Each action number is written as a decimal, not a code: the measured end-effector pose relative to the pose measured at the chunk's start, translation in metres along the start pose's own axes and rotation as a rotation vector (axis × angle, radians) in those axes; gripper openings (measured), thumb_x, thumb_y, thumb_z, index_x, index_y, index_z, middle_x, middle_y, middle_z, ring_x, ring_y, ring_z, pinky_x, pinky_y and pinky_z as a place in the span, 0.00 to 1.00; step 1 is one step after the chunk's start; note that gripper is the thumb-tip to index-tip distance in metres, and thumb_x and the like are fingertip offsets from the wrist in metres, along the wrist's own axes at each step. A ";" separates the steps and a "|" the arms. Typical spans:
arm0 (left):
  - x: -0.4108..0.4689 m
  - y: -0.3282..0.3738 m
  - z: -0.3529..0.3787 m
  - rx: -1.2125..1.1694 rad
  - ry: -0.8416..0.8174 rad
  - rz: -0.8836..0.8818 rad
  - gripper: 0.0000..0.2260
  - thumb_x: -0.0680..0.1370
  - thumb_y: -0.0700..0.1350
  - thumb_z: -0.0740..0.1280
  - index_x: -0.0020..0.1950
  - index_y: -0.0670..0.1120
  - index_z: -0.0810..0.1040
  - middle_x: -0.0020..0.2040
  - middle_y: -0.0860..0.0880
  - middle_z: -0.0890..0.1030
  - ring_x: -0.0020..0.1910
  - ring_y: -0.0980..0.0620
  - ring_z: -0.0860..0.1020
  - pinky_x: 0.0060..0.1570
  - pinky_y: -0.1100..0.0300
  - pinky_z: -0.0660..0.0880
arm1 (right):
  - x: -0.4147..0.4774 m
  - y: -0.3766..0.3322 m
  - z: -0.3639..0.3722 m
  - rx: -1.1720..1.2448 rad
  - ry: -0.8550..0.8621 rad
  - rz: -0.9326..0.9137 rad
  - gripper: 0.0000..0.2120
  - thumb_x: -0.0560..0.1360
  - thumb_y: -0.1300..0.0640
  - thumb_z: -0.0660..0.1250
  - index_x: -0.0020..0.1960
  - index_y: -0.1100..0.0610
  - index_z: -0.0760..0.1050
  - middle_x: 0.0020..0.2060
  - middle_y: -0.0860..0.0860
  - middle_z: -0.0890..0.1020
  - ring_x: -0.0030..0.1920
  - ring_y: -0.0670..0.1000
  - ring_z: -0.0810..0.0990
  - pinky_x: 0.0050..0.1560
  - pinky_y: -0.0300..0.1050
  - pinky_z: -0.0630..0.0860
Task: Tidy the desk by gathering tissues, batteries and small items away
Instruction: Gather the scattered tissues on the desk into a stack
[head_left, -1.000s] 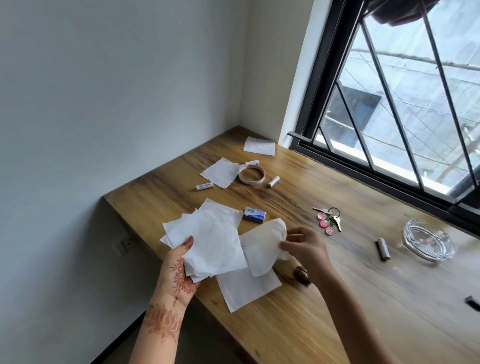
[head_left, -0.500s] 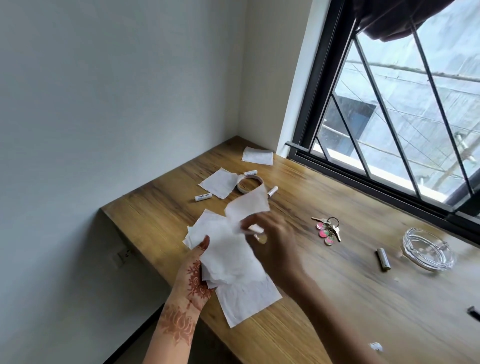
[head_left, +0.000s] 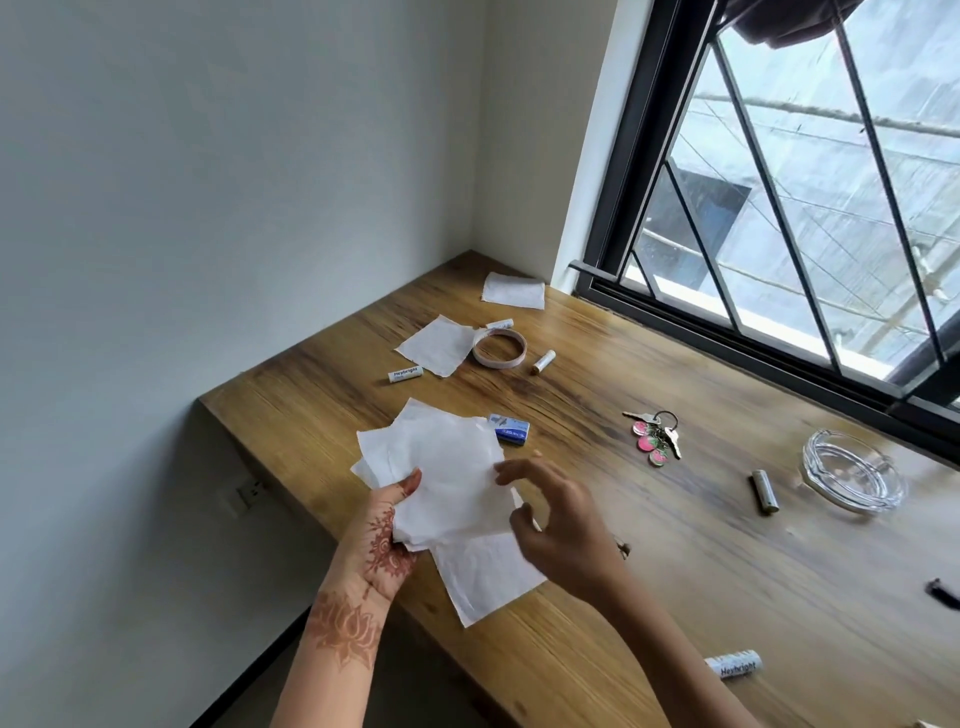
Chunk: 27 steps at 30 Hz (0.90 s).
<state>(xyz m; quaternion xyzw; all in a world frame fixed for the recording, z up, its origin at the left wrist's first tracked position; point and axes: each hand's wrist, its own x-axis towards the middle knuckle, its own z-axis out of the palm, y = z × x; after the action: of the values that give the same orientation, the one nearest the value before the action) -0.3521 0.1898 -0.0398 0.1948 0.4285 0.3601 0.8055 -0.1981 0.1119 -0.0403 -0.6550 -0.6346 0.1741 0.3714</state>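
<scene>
- Under the barred window (head_left: 810, 208), in the room corner, a wooden desk (head_left: 727, 597) carries all loose items.
- Above the near left edge of the desk, the left hand (head_left: 382, 540) holds a stack of tissues (head_left: 441, 478); the thumb presses on top of the stack at its left edge, and the remaining fingers are hidden below it.
- The right hand (head_left: 561, 525) hovers at the right edge of the stack, fingers spread and loosely curled, holding nothing; whether the fingertips touch the paper cannot be determined.
- One flat tissue (head_left: 488, 582) lies on the desk below the stack, overhanging the front edge.
- A glass ashtray (head_left: 852, 475) sits at the right, near the window.
- Two more tissues lie toward the far corner: one (head_left: 434, 345) touching a tape ring (head_left: 500, 351), one (head_left: 513, 291) beside the window frame.
- A bunch of keys (head_left: 655, 435) lies mid-desk.
- A small blue box (head_left: 510, 428) lies just beyond the held stack.
- Batteries: one white (head_left: 406, 374) left of the mid tissue, one (head_left: 503, 325) behind the tape ring, one (head_left: 544, 361) right of it, one dark (head_left: 763, 492) beside the ashtray, one white (head_left: 733, 665) at the near edge by the right forearm.
</scene>
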 end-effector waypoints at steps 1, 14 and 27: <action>-0.001 0.003 -0.001 -0.015 0.023 0.026 0.07 0.77 0.39 0.63 0.55 0.42 0.72 0.44 0.42 0.80 0.42 0.45 0.79 0.26 0.56 0.80 | -0.002 0.007 -0.001 -0.064 0.061 0.042 0.12 0.71 0.65 0.65 0.52 0.54 0.76 0.51 0.47 0.80 0.54 0.45 0.76 0.65 0.44 0.70; -0.003 0.007 -0.012 -0.061 0.021 0.035 0.05 0.77 0.39 0.62 0.52 0.44 0.74 0.47 0.43 0.80 0.45 0.45 0.79 0.29 0.56 0.81 | -0.024 0.037 0.027 -0.363 0.106 0.232 0.04 0.74 0.58 0.68 0.47 0.57 0.80 0.55 0.51 0.80 0.65 0.52 0.72 0.73 0.52 0.58; -0.015 0.013 -0.027 -0.095 0.005 0.032 0.14 0.76 0.39 0.63 0.62 0.41 0.72 0.49 0.41 0.80 0.46 0.43 0.79 0.30 0.55 0.81 | 0.045 -0.012 -0.022 0.228 0.565 0.298 0.04 0.72 0.61 0.69 0.39 0.56 0.76 0.33 0.45 0.80 0.34 0.42 0.77 0.34 0.30 0.70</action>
<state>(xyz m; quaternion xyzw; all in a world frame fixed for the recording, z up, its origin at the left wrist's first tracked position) -0.3855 0.1875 -0.0379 0.1621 0.4099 0.3935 0.8068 -0.1855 0.1480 -0.0065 -0.7171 -0.3805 0.1078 0.5739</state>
